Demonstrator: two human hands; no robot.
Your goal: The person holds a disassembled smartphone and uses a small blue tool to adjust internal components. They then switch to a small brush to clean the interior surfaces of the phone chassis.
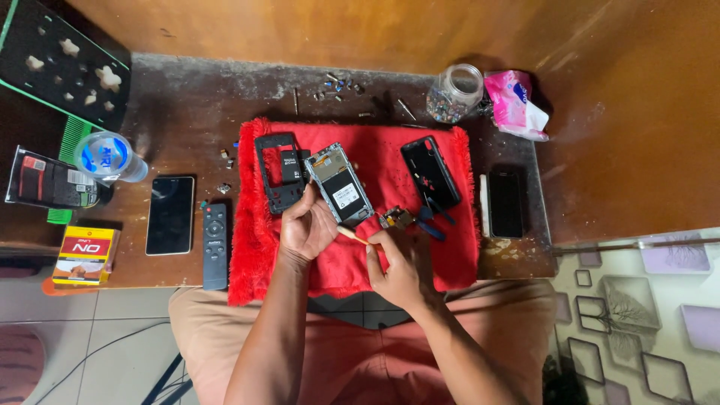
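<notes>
On the red cloth covering the desk, a black frame already lies detached. The left hand has its grip around the opened phone body, insides exposed. The right hand pinches a thin wooden stick, probably a brush, at its lower edge. The black back cover lies removed; nothing is reassembled.

A red-and-yellow carton lies at the table's left edge, a dark blister pack above it. Dark phone screens flank the red mat. A pink packet sits top right.
</notes>
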